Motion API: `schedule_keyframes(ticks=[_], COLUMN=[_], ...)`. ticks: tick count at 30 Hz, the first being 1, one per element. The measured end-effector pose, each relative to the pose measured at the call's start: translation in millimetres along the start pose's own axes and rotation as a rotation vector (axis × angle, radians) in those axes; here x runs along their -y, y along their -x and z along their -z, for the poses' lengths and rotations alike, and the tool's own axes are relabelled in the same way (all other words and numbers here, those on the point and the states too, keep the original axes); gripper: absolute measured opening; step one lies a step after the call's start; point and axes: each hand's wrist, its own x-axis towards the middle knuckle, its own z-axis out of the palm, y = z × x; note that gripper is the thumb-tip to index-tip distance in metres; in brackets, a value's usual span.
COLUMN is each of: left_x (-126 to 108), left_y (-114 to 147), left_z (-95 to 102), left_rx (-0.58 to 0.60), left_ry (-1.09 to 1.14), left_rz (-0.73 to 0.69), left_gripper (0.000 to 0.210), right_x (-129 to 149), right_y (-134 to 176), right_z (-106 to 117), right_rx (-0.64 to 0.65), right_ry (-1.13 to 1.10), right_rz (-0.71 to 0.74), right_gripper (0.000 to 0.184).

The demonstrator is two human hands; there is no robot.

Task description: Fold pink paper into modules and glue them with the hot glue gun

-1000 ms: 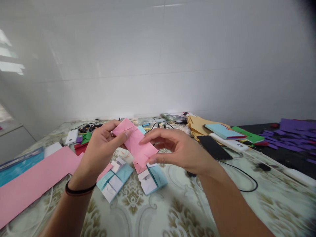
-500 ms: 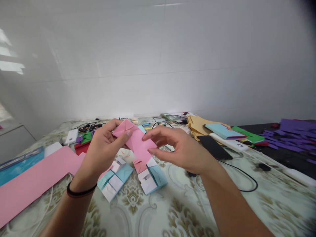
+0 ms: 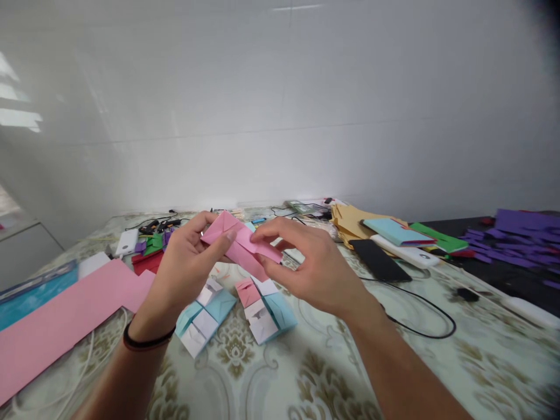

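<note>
A creased piece of pink origami paper [image 3: 238, 242] is held up above the table between both hands. My left hand [image 3: 188, 256] pinches its left end, thumb on top and fingers behind. My right hand [image 3: 306, 262] grips the right part, thumb beneath and fingers above, with that side bent over. Below, on the patterned cloth, lie two folded paper pieces: a light-blue and white one [image 3: 205, 318] on the left, and another in blue, white and pink [image 3: 265, 309] on the right. Their upper parts are partly hidden by the hands and the pink paper.
Long pink sheets [image 3: 65, 321] lie at left over a blue packet [image 3: 39, 294]. A black phone [image 3: 380, 261], a white power strip [image 3: 406, 251], tan paper [image 3: 356, 221] and a looped black cable [image 3: 437, 335] are at right. Purple strips [image 3: 511, 245] rest on a dark surface.
The pink paper's right part has been bent over and now looks narrower. My right hand has turned slightly with it; my left hand has hardly moved.
</note>
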Motion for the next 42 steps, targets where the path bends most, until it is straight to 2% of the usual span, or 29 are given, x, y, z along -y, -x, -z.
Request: schedule_keyframes(ticks=[5, 13, 19, 23, 26, 31, 37, 40, 42], left_x=[1, -5, -5, -1, -1, -3, -4, -4, -2], left_y=[-1, 3, 2, 1, 1, 3, 4, 3, 2], left_z=[0.4, 0.8, 2.5, 3.7, 1.7, 0.3, 0.0, 0.0, 1.7], left_rx=[0.019, 0.075, 0.141, 0.172, 0.154, 0.105, 0.205, 0.217, 0.158], left_ry=[-0.028, -0.172, -0.200, -0.327, -0.430, -0.487, -0.563, -0.573, -0.566], left_rz=[0.021, 0.010, -0.029, -0.036, -0.061, -0.080, -0.035, -0.058, -0.077], left_gripper=[0.018, 0.016, 0.014, 0.021, 0.022, 0.020, 0.024, 0.028, 0.028], right_x=[-1, -3, -1, -1, -3, -4, -2, -3, -4], right_y=[-1, -3, -4, -3, -3, -3, -3, -3, -2], right_z=[-3, -6, -6, -8, -9, -7, -9, -11, -11], right_rx=[-0.062, -0.089, -0.129, -0.154, -0.146, -0.126, -0.091, -0.120, -0.173], right_ry=[-0.037, -0.053, -0.084, -0.100, -0.103, -0.116, -0.123, -0.152, -0.194], right_rz=[0.084, 0.086, -0.041, -0.131, -0.160, -0.192, -0.224, -0.216, -0.192], right_gripper=[0.018, 0.006, 0.007, 0.008, 0.010, 0.017, 0.026, 0.027, 0.025])
